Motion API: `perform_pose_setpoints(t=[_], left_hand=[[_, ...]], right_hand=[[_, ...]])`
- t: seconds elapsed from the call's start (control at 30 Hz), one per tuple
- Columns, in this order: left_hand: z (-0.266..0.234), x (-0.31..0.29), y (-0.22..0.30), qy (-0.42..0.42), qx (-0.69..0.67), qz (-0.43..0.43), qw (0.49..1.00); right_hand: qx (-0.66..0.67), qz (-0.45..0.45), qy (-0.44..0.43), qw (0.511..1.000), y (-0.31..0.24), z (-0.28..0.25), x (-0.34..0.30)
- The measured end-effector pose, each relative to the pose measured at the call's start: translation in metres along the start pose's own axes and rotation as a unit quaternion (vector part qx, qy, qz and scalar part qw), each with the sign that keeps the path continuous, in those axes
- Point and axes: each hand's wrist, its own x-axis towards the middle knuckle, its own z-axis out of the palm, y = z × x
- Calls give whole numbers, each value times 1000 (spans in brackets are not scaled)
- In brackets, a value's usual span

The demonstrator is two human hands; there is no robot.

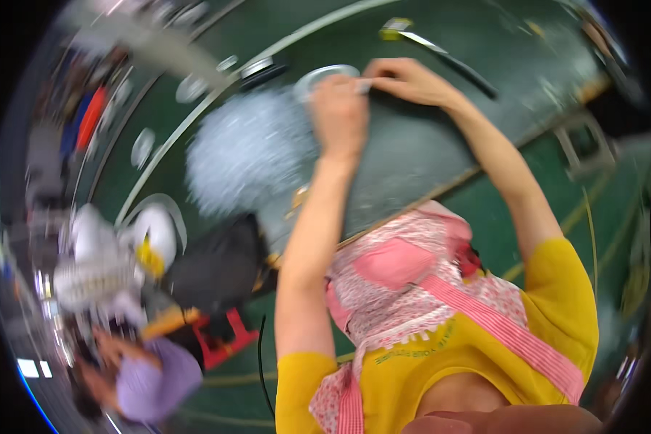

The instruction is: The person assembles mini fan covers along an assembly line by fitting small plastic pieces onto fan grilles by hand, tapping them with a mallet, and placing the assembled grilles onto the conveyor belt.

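Note:
My left hand [338, 112], blurred by motion, is closed at the far side of the dark work table, its fingers curled and partly hidden. It lies in front of the rim of a round whitish dish [327, 71]. Right beside it, my right hand [409, 81] has its fingers bent into a pinch. A small whitish piece [363, 85] shows between the two hands, at the right fingertips. To the left of my left hand spreads a large heap of small, clear-whitish pieces [249, 152], too smeared to name singly.
A tool with a yellow head and black handle [466, 72] lies beyond my right hand. Near the heap are a black object [264, 74] and small brass-coloured pieces [296, 201]. A black bag-like shape [220, 264] and a person in lilac [155, 380] are at left; a grey stool [586, 145] stands right.

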Motion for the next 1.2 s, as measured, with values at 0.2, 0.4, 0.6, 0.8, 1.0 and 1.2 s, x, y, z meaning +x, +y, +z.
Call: perform_pose_setpoints(t=[0.2, 0.4, 0.6, 0.8, 1.0, 1.2], left_hand=[[-3, 6, 8, -49, -2, -42, 998], [-8, -5, -2, -65, -15, -94, 993], [-7, 2, 3, -54, -125, -160, 978], [-7, 7, 9, -36, -303, -226, 925], [-19, 10, 7, -49, -393, -285, 873], [-22, 21, -1, -133, -466, -408, 774]], right_hand=[[-22, -81, 84, 993, -4, 1, -9], [-177, -244, 199, 932, -14, 35, -8], [29, -85, 133, 987, -28, 6, -15], [216, -101, 72, 968, -3, 3, 2], [315, -72, 58, 945, -13, 6, -4], [268, -117, 138, 946, -16, 0, -3]])
